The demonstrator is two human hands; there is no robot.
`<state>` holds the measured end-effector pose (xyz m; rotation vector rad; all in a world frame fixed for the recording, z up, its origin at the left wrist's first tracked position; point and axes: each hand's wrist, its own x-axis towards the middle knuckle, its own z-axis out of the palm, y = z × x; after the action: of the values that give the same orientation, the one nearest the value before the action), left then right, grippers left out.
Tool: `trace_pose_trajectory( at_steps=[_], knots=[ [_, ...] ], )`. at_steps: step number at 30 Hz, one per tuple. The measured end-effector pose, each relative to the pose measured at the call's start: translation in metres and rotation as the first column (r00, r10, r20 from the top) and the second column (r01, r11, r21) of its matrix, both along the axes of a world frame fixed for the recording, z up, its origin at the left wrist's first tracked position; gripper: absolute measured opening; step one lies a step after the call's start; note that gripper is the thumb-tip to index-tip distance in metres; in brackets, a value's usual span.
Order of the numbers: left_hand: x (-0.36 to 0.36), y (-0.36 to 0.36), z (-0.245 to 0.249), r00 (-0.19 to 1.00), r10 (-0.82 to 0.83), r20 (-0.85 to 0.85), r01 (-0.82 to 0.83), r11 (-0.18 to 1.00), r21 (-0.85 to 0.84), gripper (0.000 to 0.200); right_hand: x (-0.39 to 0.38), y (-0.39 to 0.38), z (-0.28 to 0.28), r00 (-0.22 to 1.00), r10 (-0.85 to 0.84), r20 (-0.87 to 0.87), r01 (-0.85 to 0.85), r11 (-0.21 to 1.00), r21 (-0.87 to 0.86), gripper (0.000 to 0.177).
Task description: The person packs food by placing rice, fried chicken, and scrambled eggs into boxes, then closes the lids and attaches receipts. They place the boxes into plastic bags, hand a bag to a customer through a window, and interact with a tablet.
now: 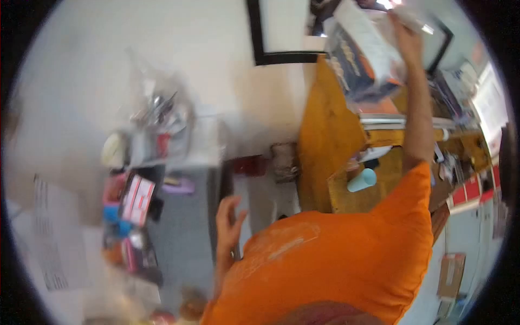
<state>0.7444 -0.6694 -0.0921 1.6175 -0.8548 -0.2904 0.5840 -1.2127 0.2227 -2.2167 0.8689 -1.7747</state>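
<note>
My right hand (405, 32) is raised at the upper right and grips a clear plastic bag (398, 67). Inside the bag is a dark box with orange and white parts (352, 65); its print is too blurred to read. The bag hangs in front of a wooden shelf unit (327, 141). Lower down, my left hand (230, 222) is beside my orange shirt, fingers loosely bent and apart, with nothing in it. A grey tabletop (187, 233) lies to its left.
On the grey table are a red and white box (138, 199), a purple item (179, 186) and several blurred packages. A plastic bag of items (162, 114) stands behind them. A light blue cup (362, 180) is on the wooden shelf. A black frame (287, 58) hangs on the wall.
</note>
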Motion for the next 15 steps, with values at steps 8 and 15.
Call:
trace_pose_trajectory(
  at_steps=[8, 15],
  knots=[
    [0.016, 0.012, -0.012, 0.982, 0.048, -0.185, -0.029, 0.994, 0.106, 0.029, 0.033, -0.176, -0.069, 0.990, 0.136, -0.043, -0.125, 0.972, 0.200, 0.029],
    [0.040, 0.058, -0.013, 0.984, 0.089, -0.153, -0.046, 0.963, 0.266, 0.038, 0.052, -0.230, -0.048, 0.288, -0.517, -0.806, 0.412, 0.827, -0.383, 0.054]
  ],
)
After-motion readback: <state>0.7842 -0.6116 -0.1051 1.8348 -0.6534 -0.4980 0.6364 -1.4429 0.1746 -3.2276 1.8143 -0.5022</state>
